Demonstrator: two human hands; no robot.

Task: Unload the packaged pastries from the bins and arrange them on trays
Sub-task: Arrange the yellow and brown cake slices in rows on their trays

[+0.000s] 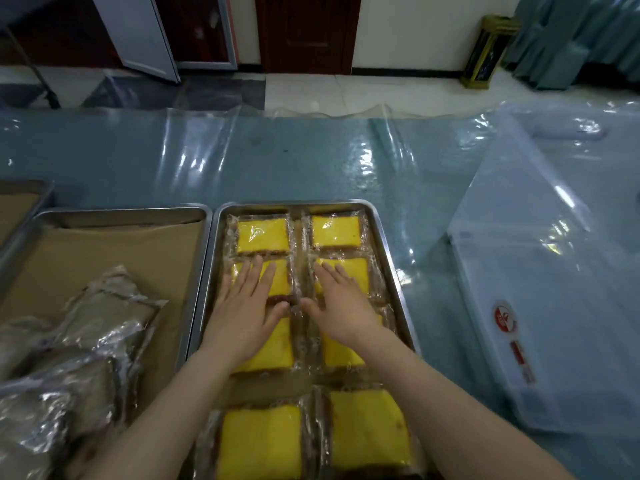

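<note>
Left hand [244,311], right hand [341,306]: fingers spread flat, pressing wrapped yellow cakes [263,235] mid metal tray [388,258], grasping nothing.

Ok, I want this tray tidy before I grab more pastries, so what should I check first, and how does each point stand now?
1. Hands free: ok. The left hand and right hand lie flat and open on the packs, gripping nothing.
2. Yellow pastries in two columns: ok, four rows on the right tray.
3. Even rows: not ok. A gap of bare liner separates the nearest row from the rest.
4. Packs overlapping under the hands: cannot tell.
5. Room on the left tray: ok, its far part shows bare brown paper.
6. Wrapped packs on the left tray arranged: not ok, they lie in a loose heap.
</note>
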